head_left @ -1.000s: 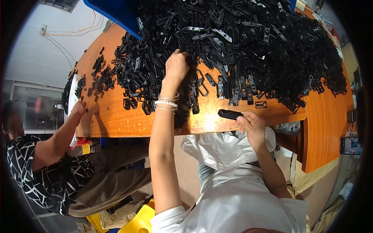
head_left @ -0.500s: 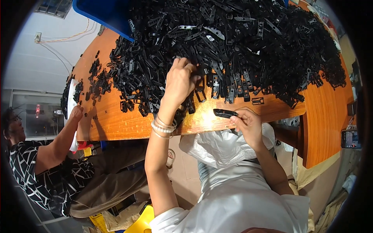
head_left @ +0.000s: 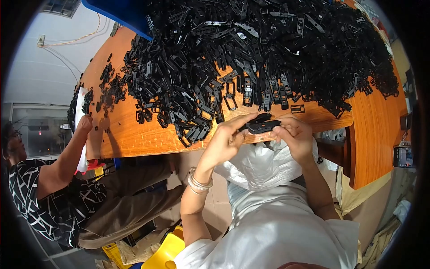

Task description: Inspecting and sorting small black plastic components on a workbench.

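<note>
The left hand (head_left: 225, 141) has been drawn from the far pile (head_left: 192, 56) to the right hand (head_left: 296, 136); black parts (head_left: 263, 128) are pinched by both, so two-handed handling seems begun

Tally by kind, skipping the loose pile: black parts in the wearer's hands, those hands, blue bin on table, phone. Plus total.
Held black parts: 2
Wearer's hands: 2
Blue bin: 1
Phone: 1
Total: 6

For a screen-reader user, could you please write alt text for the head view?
A person's left hand and right hand hold black parts close together at the near edge of a wooden table. A large heap of black pieces lies beyond; a co-worker is at left.
</note>
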`<action>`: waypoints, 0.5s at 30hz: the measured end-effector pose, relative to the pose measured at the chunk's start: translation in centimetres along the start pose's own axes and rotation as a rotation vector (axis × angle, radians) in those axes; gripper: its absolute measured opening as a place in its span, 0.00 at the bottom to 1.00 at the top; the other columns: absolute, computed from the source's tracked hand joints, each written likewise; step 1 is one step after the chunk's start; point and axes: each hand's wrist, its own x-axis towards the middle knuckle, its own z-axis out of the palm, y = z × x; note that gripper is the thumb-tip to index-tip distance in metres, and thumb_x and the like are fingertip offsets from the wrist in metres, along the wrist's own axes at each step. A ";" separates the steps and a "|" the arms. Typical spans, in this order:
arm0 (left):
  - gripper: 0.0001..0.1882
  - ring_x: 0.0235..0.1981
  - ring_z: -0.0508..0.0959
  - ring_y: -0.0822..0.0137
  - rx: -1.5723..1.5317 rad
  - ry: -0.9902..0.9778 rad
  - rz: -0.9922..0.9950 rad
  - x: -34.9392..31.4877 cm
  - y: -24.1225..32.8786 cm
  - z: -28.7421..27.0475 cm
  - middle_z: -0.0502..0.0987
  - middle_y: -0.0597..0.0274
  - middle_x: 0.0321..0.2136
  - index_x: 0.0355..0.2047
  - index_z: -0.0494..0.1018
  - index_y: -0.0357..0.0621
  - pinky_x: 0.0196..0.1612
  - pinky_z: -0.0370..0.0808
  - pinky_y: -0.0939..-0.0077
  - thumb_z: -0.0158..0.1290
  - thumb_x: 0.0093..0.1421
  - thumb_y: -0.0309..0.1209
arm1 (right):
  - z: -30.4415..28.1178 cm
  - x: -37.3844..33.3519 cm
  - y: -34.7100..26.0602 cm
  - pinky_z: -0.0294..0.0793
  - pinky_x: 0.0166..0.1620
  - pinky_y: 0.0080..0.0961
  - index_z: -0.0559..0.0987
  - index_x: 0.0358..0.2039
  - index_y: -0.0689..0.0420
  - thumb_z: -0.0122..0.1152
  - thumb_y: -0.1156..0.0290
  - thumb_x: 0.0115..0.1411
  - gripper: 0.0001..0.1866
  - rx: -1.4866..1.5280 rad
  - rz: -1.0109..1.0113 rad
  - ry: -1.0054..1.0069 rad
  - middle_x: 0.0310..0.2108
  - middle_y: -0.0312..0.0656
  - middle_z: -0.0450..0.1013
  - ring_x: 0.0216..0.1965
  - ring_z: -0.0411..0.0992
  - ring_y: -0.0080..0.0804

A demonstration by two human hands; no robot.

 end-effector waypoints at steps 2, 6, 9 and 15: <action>0.25 0.35 0.74 0.73 0.114 0.029 0.001 -0.5 0.8 0.4 0.73 0.51 0.42 0.49 0.66 0.36 0.35 0.70 0.86 0.43 0.48 0.12 | 0.0 -0.2 0.1 0.69 0.28 0.16 0.72 0.32 0.69 0.52 0.85 0.52 0.05 -0.063 -0.044 0.016 0.29 0.42 0.70 0.26 0.71 0.24; 0.25 0.43 0.74 0.57 -0.100 0.078 0.031 -1.1 -0.1 1.9 0.72 0.45 0.43 0.50 0.63 0.33 0.44 0.70 0.75 0.52 0.50 0.20 | 0.4 -0.8 0.3 0.70 0.26 0.14 0.73 0.32 0.67 0.56 0.83 0.51 0.06 -0.078 -0.061 -0.003 0.32 0.41 0.69 0.28 0.72 0.23; 0.25 0.39 0.76 0.57 -0.144 0.089 -0.135 -1.1 0.2 2.2 0.73 0.44 0.39 0.48 0.65 0.33 0.42 0.71 0.74 0.56 0.49 0.24 | 0.3 -0.6 0.0 0.70 0.31 0.16 0.73 0.33 0.66 0.56 0.84 0.49 0.09 -0.237 -0.208 -0.024 0.33 0.42 0.69 0.32 0.71 0.24; 0.22 0.36 0.77 0.56 0.031 0.120 0.027 -1.7 0.5 2.7 0.75 0.45 0.34 0.45 0.66 0.31 0.39 0.71 0.73 0.55 0.49 0.24 | 0.5 -0.5 -1.2 0.68 0.40 0.19 0.74 0.37 0.65 0.56 0.84 0.44 0.16 -0.375 -0.189 -0.040 0.34 0.42 0.70 0.34 0.68 0.25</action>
